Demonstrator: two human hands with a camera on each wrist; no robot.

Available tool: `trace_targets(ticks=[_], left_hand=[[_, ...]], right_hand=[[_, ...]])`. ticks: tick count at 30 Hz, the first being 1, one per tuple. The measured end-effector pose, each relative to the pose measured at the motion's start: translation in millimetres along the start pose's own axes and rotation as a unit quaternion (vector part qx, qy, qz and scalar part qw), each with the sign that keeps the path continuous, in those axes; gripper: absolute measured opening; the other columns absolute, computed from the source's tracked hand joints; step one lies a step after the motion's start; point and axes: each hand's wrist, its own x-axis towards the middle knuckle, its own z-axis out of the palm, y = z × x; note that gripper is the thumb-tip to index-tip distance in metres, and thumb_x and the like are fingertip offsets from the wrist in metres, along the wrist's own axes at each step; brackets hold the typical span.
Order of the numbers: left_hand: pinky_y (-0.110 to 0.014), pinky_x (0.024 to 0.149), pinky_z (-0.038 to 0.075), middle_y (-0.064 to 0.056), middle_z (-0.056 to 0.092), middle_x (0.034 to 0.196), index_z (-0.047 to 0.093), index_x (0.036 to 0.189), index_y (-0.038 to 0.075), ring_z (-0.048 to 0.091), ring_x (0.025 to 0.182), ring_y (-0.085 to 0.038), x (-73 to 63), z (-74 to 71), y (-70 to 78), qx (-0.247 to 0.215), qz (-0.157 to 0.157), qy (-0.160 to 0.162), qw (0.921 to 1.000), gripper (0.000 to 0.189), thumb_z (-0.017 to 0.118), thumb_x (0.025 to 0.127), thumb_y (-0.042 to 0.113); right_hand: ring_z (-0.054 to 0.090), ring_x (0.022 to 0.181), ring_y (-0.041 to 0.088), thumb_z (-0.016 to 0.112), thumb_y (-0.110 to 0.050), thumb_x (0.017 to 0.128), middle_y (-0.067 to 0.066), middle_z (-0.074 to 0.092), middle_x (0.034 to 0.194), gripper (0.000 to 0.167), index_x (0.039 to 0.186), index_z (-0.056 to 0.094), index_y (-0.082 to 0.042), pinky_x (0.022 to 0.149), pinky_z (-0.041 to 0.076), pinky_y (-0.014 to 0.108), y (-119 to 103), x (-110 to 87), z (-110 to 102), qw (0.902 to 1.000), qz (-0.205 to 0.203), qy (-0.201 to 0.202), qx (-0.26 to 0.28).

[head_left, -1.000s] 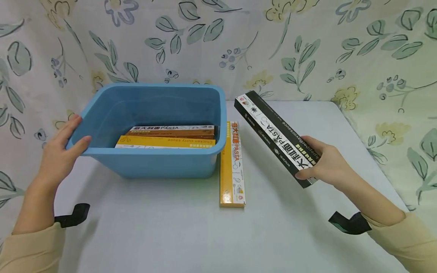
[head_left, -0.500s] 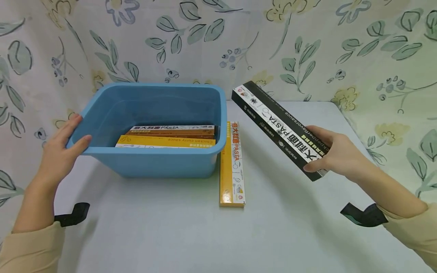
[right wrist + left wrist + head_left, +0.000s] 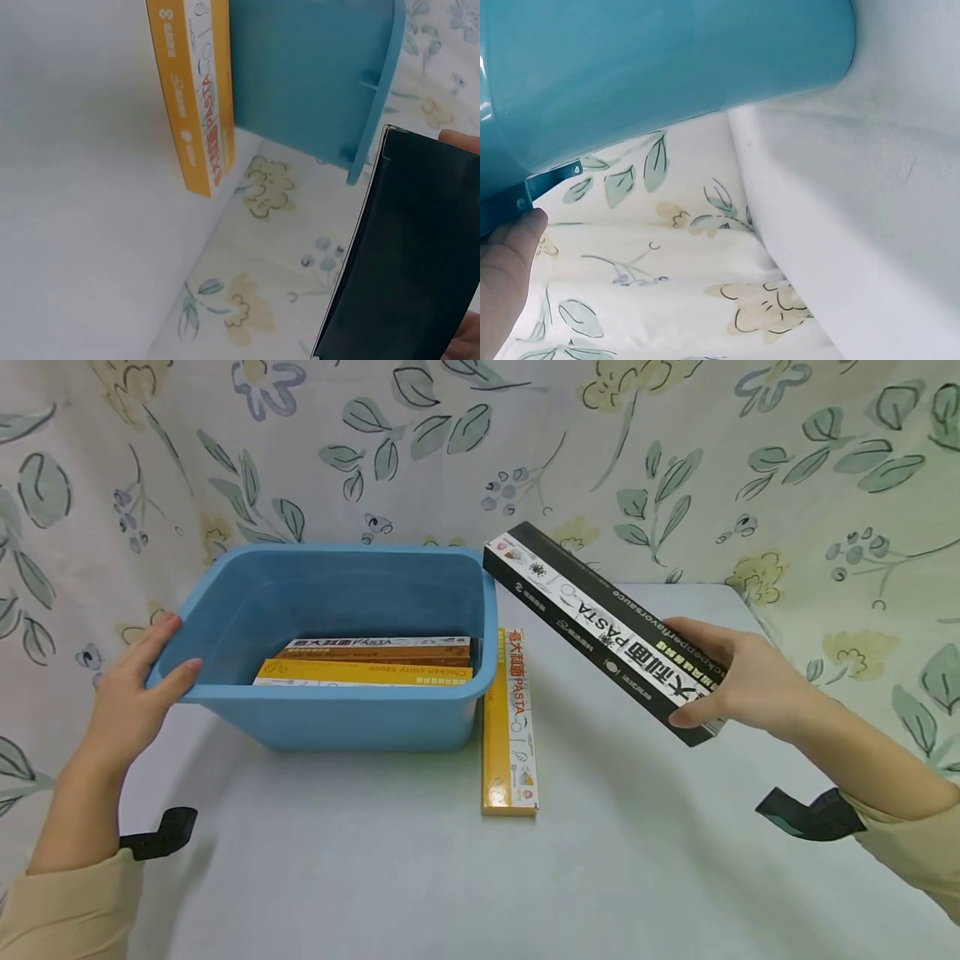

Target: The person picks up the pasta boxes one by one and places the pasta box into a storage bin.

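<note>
My right hand [image 3: 750, 681] grips the near end of a black pasta box [image 3: 600, 627], thumb on one side and fingers on the other. The box is raised and slanted, its far end overlapping the right rim of a blue plastic tub [image 3: 360, 718] in the head view. On the left, my left hand [image 3: 138, 685] holds the tub's rim, thumb over the top. Inside the tub lie a yellow pasta box [image 3: 360, 672] and a brown pasta box [image 3: 382, 652]. In the right wrist view, the black box's dark end [image 3: 405, 247] fills the lower right.
Another yellow pasta box [image 3: 510, 735] lies on the white table [image 3: 375, 860] along the tub's right side, pointing toward the front. Behind the table hangs a floral curtain [image 3: 555, 435].
My right hand has lifted the black pasta box and carried it away from the front, its far end now moved left to the tub's rim. The left hand and tub stay put.
</note>
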Motion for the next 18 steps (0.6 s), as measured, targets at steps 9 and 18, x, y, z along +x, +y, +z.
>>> trace_targets(ticks=[9, 18], left_hand=[[-0.079, 0.097, 0.01, -0.006, 0.003, 0.163, 0.011, 0.157, 0.02, 0.005, 0.141, -0.053, -0.1, 0.1, -0.2, 0.003, -0.008, -0.001, 1.0, 0.07, 0.046, 0.099, 0.034], [-0.079, 0.098, 0.009, -0.008, 0.006, 0.162, 0.013, 0.157, 0.019, 0.006, 0.142, -0.052, -0.4, 0.1, -0.3, 0.006, 0.001, 0.005, 1.0, 0.068, 0.046, 0.099, 0.033]], right_hand=[[0.052, 0.098, 0.024, 0.088, -0.002, 0.062, 0.016, 0.055, 0.126, 0.108, 0.153, 0.03, -0.01, 0.072, 0.05, 0.023, -12.9, 3.0, -0.1, 0.9992, -0.037, -0.008, -0.013], [0.055, 0.098, 0.025, 0.089, -0.003, 0.061, 0.017, 0.057, 0.128, 0.108, 0.152, 0.031, -0.007, 0.072, 0.05, 0.023, -27.0, 10.1, -5.9, 0.9978, -0.052, -0.032, -0.027]])
